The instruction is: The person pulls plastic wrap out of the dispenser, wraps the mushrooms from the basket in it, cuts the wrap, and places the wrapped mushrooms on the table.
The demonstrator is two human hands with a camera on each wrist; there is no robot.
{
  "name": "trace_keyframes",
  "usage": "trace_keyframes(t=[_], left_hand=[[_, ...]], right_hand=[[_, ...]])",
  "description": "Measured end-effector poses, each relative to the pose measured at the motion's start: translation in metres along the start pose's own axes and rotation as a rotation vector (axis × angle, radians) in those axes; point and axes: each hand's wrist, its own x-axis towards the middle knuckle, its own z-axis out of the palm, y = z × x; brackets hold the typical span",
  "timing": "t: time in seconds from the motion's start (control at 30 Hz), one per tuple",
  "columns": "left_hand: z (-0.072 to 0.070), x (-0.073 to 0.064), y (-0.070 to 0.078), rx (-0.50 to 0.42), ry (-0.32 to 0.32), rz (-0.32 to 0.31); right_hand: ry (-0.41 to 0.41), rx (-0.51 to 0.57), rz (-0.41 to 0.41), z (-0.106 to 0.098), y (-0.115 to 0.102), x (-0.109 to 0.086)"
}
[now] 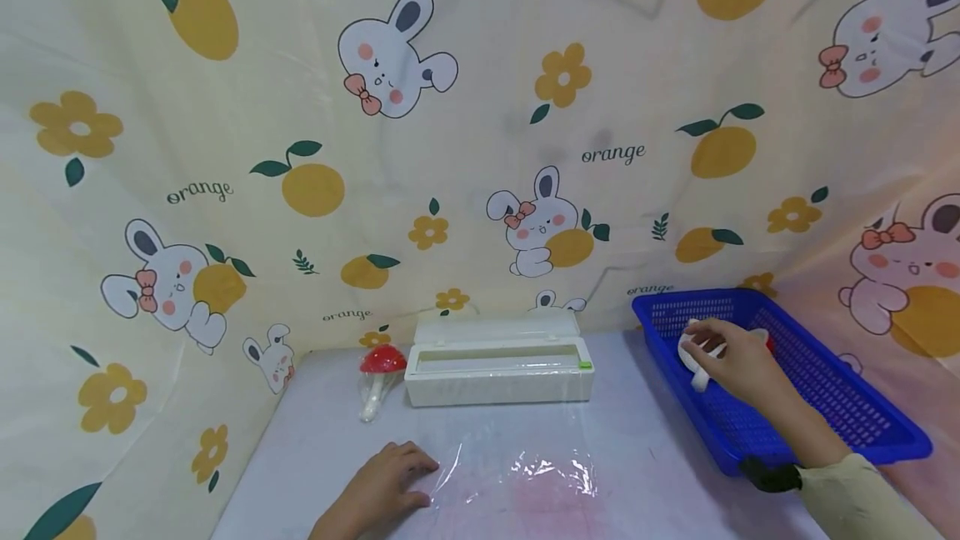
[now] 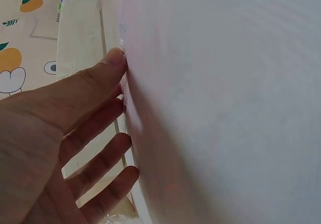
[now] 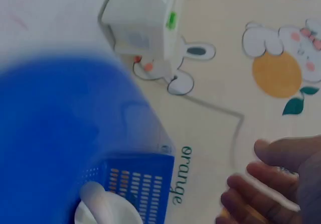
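My left hand rests its fingertips on the tabletop at the left edge of a sheet of clear cling film. In the left wrist view its thumb and fingers are apart and lightly bent. My right hand is over the blue basket, above a white toy mushroom. The right wrist view shows the right fingers spread, with a gap between them and the white mushroom. Another item with a red part lies behind that hand, mostly hidden.
A white cling film dispenser with a green slider stands at the back of the table, the film stretching forward from it. Left of it lies a red-capped toy mushroom. A patterned cloth hangs behind and at the sides.
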Motion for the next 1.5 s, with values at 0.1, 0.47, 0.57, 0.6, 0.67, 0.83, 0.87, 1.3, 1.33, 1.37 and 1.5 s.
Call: trace_keyframes(t=[0.1, 0.47, 0.57, 0.6, 0.67, 0.83, 0.87, 1.3, 1.33, 1.37, 1.5], left_hand=[[0.000, 0.000, 0.000, 0.008, 0.009, 0.004], [0.001, -0.004, 0.000, 0.018, 0.034, 0.043], [0.000, -0.005, 0.001, 0.023, 0.040, 0.050], [0.000, -0.005, 0.001, 0.025, 0.044, 0.057], [0.000, -0.005, 0.001, 0.023, 0.049, 0.066], [0.000, -0.006, 0.001, 0.019, 0.055, 0.074], [0.000, -0.005, 0.001, 0.019, 0.054, 0.070], [0.002, -0.001, -0.001, 0.048, 0.048, 0.048], [0.002, -0.002, -0.001, 0.049, 0.050, 0.048], [0.002, -0.002, -0.001, 0.049, 0.052, 0.048], [0.003, -0.002, -0.001, 0.047, 0.049, 0.048]], right_hand=[[-0.035, -0.006, 0.060, -0.003, 0.007, 0.007], [-0.133, -0.045, 0.155, -0.006, 0.043, 0.027], [-0.168, -0.072, 0.178, -0.006, 0.051, 0.034], [-0.188, -0.081, 0.190, -0.006, 0.054, 0.035], [-0.227, -0.105, 0.213, -0.005, 0.061, 0.039], [-0.305, -0.153, 0.240, 0.000, 0.075, 0.044], [-0.310, -0.160, 0.235, 0.001, 0.077, 0.044], [-0.319, -0.122, 0.313, 0.020, 0.094, 0.034], [-0.315, -0.102, 0.319, 0.022, 0.096, 0.033], [-0.311, -0.080, 0.326, 0.024, 0.098, 0.032], [-0.342, 0.064, 0.386, 0.030, 0.103, 0.030]])
